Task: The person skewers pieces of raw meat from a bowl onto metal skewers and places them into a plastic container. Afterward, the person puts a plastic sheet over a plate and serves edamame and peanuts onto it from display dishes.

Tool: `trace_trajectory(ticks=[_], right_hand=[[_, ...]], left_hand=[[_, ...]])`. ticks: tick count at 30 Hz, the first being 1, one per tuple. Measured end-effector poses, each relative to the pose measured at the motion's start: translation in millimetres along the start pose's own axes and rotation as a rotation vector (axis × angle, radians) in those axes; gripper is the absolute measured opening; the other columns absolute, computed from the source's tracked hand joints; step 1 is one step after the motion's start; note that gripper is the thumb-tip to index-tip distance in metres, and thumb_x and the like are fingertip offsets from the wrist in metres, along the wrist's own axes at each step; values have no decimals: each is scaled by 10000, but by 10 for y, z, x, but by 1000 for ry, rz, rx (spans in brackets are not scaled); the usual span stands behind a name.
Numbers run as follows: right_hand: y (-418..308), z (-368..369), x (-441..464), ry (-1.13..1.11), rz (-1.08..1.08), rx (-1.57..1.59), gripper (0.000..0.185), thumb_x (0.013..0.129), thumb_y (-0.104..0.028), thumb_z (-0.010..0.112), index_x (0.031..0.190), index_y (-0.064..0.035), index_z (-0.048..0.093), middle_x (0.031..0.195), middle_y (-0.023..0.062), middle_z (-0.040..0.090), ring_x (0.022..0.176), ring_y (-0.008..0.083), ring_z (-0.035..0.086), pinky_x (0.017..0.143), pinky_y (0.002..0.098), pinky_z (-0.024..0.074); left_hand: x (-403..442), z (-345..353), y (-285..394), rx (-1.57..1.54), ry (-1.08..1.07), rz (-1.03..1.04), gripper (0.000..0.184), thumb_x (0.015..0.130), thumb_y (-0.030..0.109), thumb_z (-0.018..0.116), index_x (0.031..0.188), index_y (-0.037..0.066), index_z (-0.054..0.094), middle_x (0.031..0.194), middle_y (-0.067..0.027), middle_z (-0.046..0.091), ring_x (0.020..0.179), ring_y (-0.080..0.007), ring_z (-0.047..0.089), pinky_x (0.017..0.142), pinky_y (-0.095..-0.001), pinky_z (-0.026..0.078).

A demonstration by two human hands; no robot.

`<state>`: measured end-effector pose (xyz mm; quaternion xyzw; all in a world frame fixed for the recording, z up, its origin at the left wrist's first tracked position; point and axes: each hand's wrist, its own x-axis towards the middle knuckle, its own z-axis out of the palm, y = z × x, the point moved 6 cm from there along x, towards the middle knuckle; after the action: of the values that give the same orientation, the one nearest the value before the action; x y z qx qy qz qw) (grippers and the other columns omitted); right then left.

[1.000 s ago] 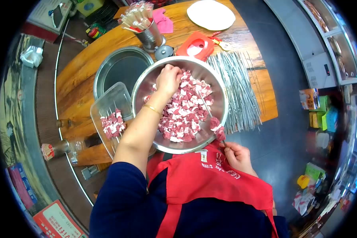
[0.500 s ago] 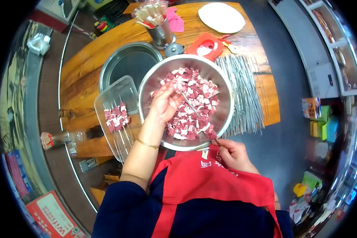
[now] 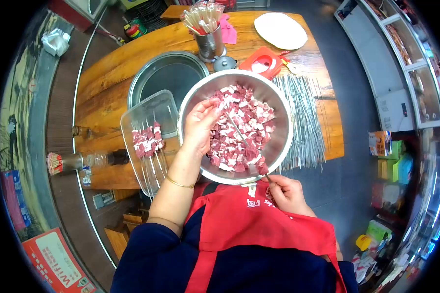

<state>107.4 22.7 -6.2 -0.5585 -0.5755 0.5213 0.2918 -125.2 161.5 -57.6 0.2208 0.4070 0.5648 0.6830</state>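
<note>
A large steel bowl full of cut raw meat pieces stands in front of me. My right hand is closed around the near end of a metal skewer, which slants up and left over the bowl. A few meat pieces are threaded on it close to the right hand. My left hand is over the bowl's left side, thumb and fingers pinching a meat piece by the skewer's far tip. Whether the tip has pierced that piece, I cannot tell.
Left of the bowl, a clear plastic tray holds several loaded skewers. Behind it is a round dark-watered basin. Many bare metal skewers lie at right. A red container, white plate and steel cup stand farther back.
The view has shifted slightly, so the bowl and table appear farther right and lower. My left fingers have moved a little left relative to the bowl. The right hand keeps its hold on the skewer.
</note>
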Motion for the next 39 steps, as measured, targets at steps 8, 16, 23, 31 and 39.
trace_trajectory(ticks=[8, 16, 23, 31, 39], right_hand=[[11, 2, -65, 52, -13, 31, 240, 850, -1, 513, 1051, 12, 643, 935, 152, 693, 839, 182, 677, 734, 269, 514], [32, 8, -96, -19, 63, -16, 248, 843, -6, 529, 1061, -2, 648, 926, 144, 695, 820, 187, 680, 733, 263, 514], [-11, -5, -63, -20, 101, 21, 251, 850, -13, 528, 1071, 0, 646, 917, 141, 696, 786, 173, 674, 713, 257, 512], [-46, 7, -44, -16, 31, 10, 254, 870, 2, 518, 1095, 12, 636, 894, 128, 699, 769, 96, 630, 677, 230, 488], [-108, 64, 64, 41, -14, 29, 227, 890, -24, 524, 1083, 16, 638, 736, 96, 667, 632, 91, 591, 579, 253, 468]], left_hand=[[-126, 231, -95, -297, -157, -174, 219, 925, 98, 538, 1132, 31, 554, 1049, -111, 621, 971, -219, 629, 822, -356, 553], [-96, 171, -107, -307, -107, -127, 206, 940, 152, 526, 1115, 48, 560, 1021, -85, 627, 913, -209, 634, 837, -379, 540], [-115, 201, -49, -331, -83, -105, 167, 933, 123, 534, 1054, 19, 582, 930, -94, 643, 881, -235, 649, 826, -386, 547], [-120, 260, -66, -279, -138, -200, 91, 923, 96, 541, 976, 37, 586, 904, -111, 659, 852, -237, 664, 774, -374, 565], [-51, 209, -78, -157, -150, -271, 126, 913, 151, 569, 947, 40, 618, 918, -122, 668, 842, -215, 664, 714, -350, 563]])
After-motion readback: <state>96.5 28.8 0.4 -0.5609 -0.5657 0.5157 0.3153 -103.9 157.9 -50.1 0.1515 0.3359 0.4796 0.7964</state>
